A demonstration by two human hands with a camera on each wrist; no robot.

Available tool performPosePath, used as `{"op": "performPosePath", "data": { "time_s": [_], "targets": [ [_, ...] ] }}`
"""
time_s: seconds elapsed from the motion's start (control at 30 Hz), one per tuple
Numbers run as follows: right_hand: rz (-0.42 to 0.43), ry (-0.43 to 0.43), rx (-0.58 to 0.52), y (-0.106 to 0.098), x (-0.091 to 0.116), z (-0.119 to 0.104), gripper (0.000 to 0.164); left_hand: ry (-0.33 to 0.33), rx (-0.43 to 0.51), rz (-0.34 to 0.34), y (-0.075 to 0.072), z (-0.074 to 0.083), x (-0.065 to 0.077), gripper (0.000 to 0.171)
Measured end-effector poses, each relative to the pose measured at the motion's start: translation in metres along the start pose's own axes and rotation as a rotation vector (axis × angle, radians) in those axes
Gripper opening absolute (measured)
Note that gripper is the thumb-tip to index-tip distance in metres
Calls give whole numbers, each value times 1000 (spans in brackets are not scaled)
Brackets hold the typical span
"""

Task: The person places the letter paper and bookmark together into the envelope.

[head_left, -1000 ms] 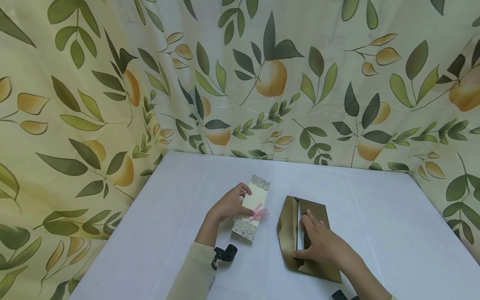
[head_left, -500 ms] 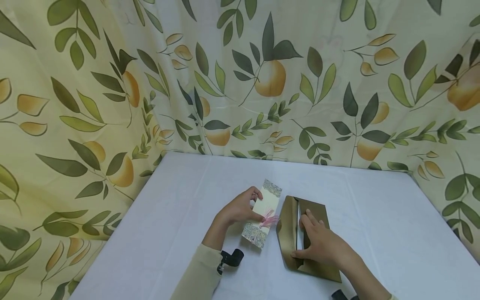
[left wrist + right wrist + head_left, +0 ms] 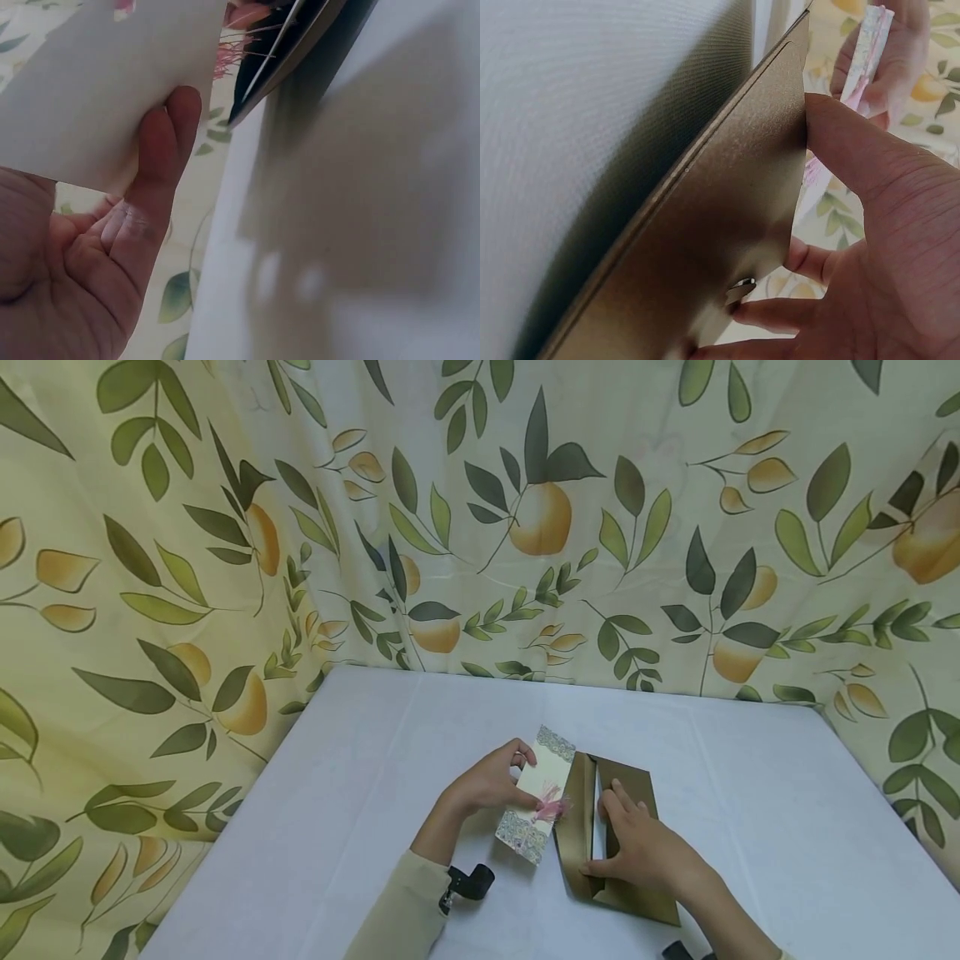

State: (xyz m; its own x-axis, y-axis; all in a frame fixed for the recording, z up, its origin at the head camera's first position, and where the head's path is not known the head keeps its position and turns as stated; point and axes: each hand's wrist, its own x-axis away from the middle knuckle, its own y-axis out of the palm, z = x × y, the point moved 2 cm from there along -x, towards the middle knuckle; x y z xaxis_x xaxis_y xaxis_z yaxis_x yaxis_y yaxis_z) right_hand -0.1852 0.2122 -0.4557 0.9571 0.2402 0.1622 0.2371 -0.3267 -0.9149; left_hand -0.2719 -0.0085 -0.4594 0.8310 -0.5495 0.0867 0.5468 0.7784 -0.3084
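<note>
My left hand [image 3: 487, 783] pinches a cream card [image 3: 553, 770] with silvery patterned bands at both ends and a pink tassel [image 3: 551, 807] on its front. The thumb lies on the front near the tassel; in the left wrist view, fingertips [image 3: 182, 109] press the plain white back. To its right, a bronze-gold envelope [image 3: 637, 903] has its flap [image 3: 574, 852] folded out to the left and a white strip showing in its mouth. My right hand [image 3: 647, 850] grips the envelope at that mouth, thumb and fingers spread along its edge. The card's right edge overlaps the flap in the head view.
A white cloth covers the table [image 3: 360, 752]. Behind and to the left hangs a curtain [image 3: 480, 568] printed with leaves and orange fruit. A black wrist camera [image 3: 472, 882] sits by the left cuff.
My left hand has carried the card rightward and slightly toward me, so it now overlaps the envelope's flap in the head view. The right hand and envelope have hardly moved.
</note>
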Motion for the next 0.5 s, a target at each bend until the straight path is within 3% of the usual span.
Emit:
{"op": "performPosePath", "data": {
  "time_s": [0.27, 0.5],
  "targets": [
    [23, -43, -15, 0, 1, 2, 78, 16, -49, -36, 15, -1, -4, 57],
    [22, -34, -3, 0, 1, 2, 82, -13, -112, -7, 26, -4, -6, 55]
  ]
}}
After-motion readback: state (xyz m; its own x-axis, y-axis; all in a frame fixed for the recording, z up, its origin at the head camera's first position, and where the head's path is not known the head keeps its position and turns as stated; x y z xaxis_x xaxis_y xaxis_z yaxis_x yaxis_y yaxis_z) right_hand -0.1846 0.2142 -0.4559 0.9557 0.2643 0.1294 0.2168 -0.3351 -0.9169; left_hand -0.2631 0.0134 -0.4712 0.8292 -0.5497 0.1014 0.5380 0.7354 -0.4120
